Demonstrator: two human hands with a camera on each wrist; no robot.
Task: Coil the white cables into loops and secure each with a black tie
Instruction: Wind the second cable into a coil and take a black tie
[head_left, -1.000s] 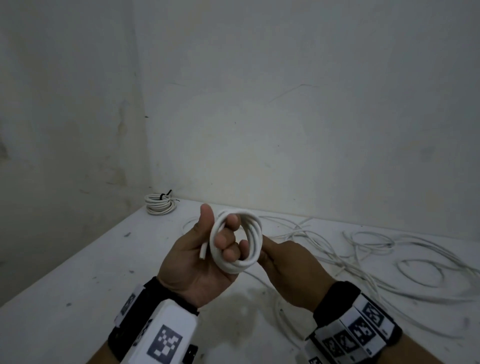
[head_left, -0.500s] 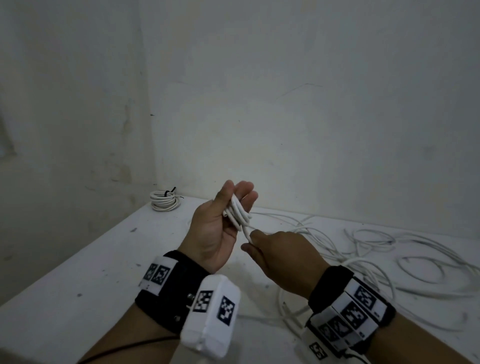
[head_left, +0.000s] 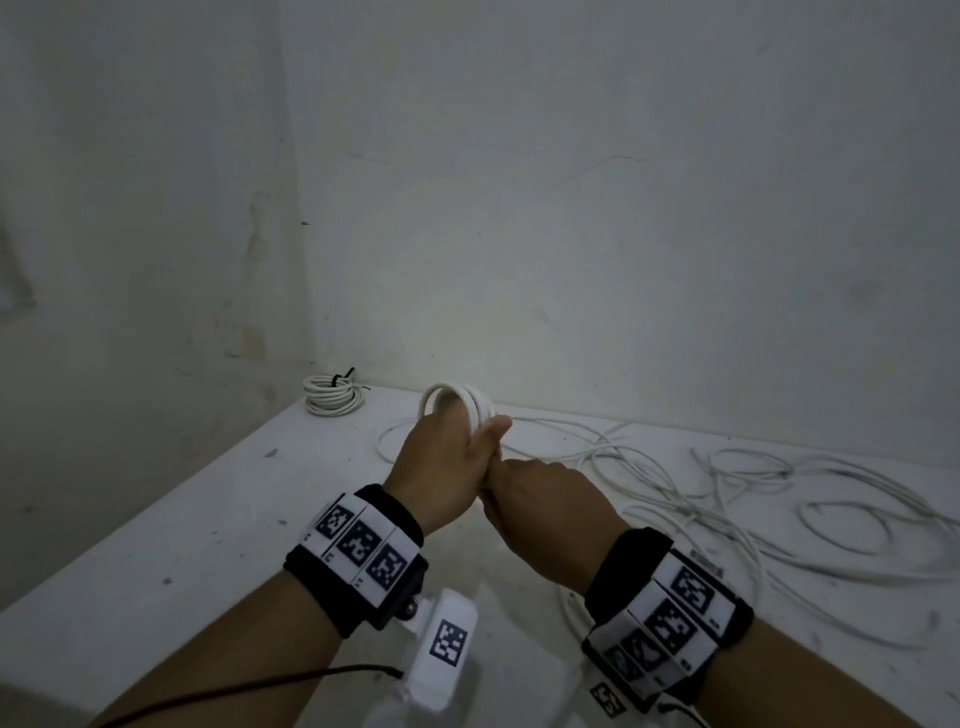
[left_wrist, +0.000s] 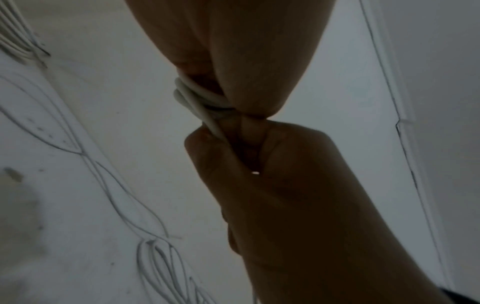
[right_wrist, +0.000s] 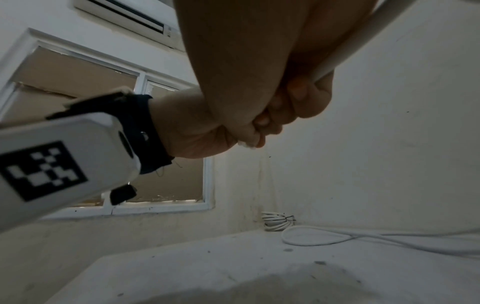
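Note:
My left hand (head_left: 475, 439) grips a small coil of white cable (head_left: 467, 402); its loops stick up above the fist, back of the hand toward me. My right hand (head_left: 501, 499) presses against the left from below and pinches the same cable's strand (left_wrist: 214, 126) just under the bundled loops (left_wrist: 192, 94). In the right wrist view the cable (right_wrist: 345, 53) runs across my right palm, and the left hand (right_wrist: 207, 131) is curled tight. A finished coil with a black tie (head_left: 332, 397) lies in the table's far left corner. I see no loose tie.
Several loose white cables (head_left: 727, 493) sprawl over the right half of the white table (head_left: 182, 519). Walls close in behind and at the left. A window (right_wrist: 78, 86) shows in the right wrist view, with the tied coil (right_wrist: 276, 223) in the corner.
My left hand has turned over, from palm facing me to back facing me, and the coil now stands above the fist. The right hand has stayed close, holding the strand under it.

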